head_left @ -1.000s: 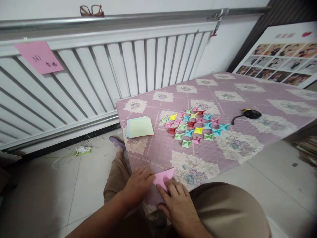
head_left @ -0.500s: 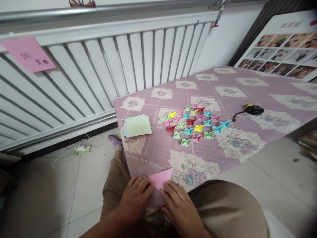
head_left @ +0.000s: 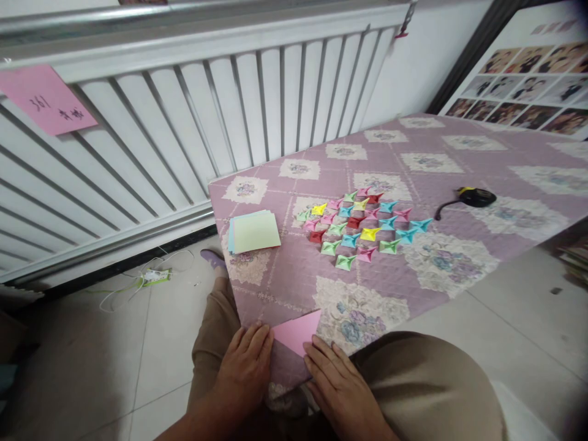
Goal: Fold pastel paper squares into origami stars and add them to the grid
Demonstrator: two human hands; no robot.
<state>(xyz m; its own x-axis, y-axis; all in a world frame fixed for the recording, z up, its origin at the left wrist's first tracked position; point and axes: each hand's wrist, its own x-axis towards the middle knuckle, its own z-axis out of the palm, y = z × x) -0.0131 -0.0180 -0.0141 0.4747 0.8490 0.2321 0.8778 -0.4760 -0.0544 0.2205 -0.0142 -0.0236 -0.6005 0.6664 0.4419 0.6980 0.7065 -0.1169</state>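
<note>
- Left hand (head_left: pixel 243 367): palm down, fingers extended and close together; fingertips at the left corner of the folded pink paper (head_left: pixel 298 331). Thumb position cannot be determined.
- Right hand (head_left: pixel 342 380): palm down, fingers extended, slightly spread; fingertips at the paper's lower right edge.
- Folded pink paper: flat on the floral tablecloth (head_left: pixel 287 294), near the table corner, between the hands.
- Paper stack (head_left: pixel 257 233): beyond the left hand, pale green sheet uppermost.
- Multicoloured folded paper pieces (head_left: pixel 353 222): grouped in slanted rows, right of the stack; they occupy the surface between stack and black-and-yellow object (head_left: pixel 478 197).
- Radiator (head_left: pixel 271 101): behind the table.
- Right knee (head_left: pixel 427 380): obstructs view of part of the table edge.
</note>
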